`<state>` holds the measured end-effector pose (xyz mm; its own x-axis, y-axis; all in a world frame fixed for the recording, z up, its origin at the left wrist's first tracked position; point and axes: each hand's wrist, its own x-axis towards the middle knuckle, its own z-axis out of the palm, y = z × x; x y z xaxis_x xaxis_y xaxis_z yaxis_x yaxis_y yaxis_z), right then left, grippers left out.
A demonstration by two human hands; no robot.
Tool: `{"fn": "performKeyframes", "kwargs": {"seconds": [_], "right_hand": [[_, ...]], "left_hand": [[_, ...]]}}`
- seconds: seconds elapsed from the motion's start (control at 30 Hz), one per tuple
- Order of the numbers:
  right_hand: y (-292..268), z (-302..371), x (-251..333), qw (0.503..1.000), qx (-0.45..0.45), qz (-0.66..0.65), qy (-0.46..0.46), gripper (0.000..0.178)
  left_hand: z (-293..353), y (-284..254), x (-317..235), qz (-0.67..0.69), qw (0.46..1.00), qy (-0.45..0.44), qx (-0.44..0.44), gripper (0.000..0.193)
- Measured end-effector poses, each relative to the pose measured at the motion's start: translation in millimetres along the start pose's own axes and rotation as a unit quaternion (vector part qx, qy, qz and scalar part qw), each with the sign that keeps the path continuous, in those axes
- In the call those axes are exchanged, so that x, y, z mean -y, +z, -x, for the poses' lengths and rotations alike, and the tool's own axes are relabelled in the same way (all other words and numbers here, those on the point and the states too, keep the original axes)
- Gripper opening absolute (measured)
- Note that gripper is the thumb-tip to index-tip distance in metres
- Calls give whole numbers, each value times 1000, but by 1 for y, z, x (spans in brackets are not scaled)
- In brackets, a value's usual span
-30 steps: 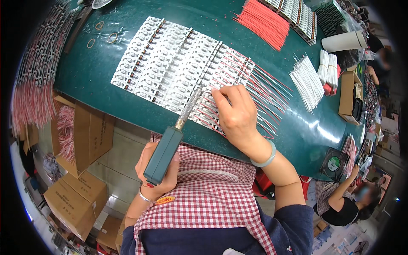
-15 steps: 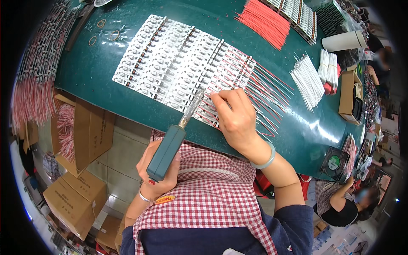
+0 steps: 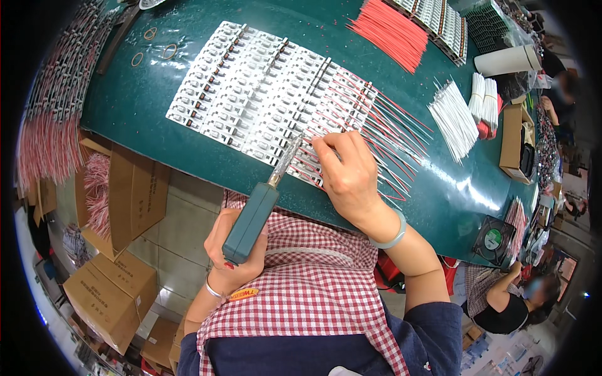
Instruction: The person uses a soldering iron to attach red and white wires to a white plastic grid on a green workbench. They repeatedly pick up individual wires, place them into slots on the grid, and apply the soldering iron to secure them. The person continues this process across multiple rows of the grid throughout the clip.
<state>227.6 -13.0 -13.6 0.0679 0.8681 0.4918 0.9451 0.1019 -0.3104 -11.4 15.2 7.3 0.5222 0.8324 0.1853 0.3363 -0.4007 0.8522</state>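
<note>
My left hand [image 3: 237, 243] is wrapped round the dark green handle of a soldering iron [image 3: 252, 220]. The iron's metal shaft slants up to the panel, its tip close to the fingertips of my right hand [image 3: 346, 170]. That hand is closed in a pinch over the panel, on what looks like a thin red wire, mostly hidden by the fingers. The panel of white circuit boards [image 3: 260, 94] lies on the table in several columns. Red and white wires [image 3: 398, 135] run out rightward from its right-hand column.
On the green table [image 3: 313, 22] are piles of red wires [image 3: 389, 34] and white wires [image 3: 453, 122], rubber bands [image 3: 169, 51], a white bottle [image 3: 508, 61] and a small fan [image 3: 494, 241]. Wired boards [image 3: 59, 94] hang at the left. Cardboard boxes [image 3: 111, 299] stand below; a co-worker [image 3: 511, 297] sits at right.
The soldering iron's handle has shifted slightly right, and its shaft has tilted a little with it. My right hand has barely moved, still pinching at the same spot.
</note>
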Motion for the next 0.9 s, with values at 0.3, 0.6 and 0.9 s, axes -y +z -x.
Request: {"fn": "performKeyframes", "kwargs": {"seconds": [0.3,0.6,0.9], "right_hand": [[0,0,0,1000,-2,2,0,30],[1,-1,2,1000,-2,10,0,29],[1,1,0,1000,-1,9,-5,30]], "left_hand": [[-2,0,-3,-10,999,35,-24,20],[-2,-1,-3,18,999,26,-19,19],[-1,4,-2,15,1000,15,-17,19]]}}
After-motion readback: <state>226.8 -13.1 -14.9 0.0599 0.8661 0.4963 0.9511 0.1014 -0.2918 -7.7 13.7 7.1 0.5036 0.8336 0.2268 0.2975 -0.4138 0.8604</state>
